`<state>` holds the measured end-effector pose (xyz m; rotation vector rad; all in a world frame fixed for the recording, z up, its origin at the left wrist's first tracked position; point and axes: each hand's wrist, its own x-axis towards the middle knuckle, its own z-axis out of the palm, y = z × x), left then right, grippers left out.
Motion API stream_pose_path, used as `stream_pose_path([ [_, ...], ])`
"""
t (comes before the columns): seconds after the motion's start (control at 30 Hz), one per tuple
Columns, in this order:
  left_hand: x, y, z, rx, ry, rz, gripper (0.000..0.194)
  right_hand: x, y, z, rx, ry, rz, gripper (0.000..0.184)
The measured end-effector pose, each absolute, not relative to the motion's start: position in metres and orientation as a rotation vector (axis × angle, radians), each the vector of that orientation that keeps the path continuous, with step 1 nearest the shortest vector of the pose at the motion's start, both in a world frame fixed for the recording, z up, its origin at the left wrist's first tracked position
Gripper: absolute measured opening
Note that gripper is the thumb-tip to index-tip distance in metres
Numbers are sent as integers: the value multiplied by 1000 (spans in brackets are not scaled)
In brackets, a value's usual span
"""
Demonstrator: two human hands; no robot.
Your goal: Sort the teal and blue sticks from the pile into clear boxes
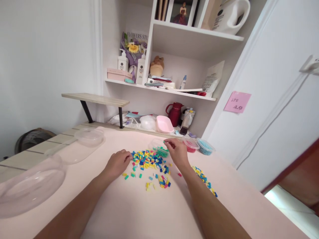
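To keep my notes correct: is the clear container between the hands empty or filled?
Partly filled: green pieces lie in the clear container, but bare space shows beside them.

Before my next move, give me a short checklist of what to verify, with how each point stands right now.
1. Right grip: ok. The right hand appears to pinch a green piece at its fingertips, by the green tub.
2. Green tub contents: ok. The pieces visible inside look green.
3. Left grip: cannot tell. The left hand is at the edge of the main pile; its fingertips hide any piece.
4. Pieces gathered: not ok. Stray pieces lie nearer the person than the main pile.
5. Red tub and blue tub upright: ok.
6. Right pile fully visible: not ok. The right forearm may hide part.
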<state>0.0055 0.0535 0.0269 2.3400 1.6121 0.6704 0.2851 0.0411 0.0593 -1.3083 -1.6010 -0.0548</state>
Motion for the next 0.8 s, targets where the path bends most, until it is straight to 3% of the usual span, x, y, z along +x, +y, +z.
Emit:
stream_pose_path([
  [0.13, 5, 53, 28, 2339, 1608, 665, 27, 304, 48, 53, -1324, -1508, -68, 34],
  [0.4, 5, 52, 28, 2344, 1607, 671, 26, 277, 29, 54, -1151, -1800, 50, 21],
  [0.8, 4, 51, 27, 2369, 1585, 684, 26, 221, -6, 59, -865, -2268, 54, 22],
])
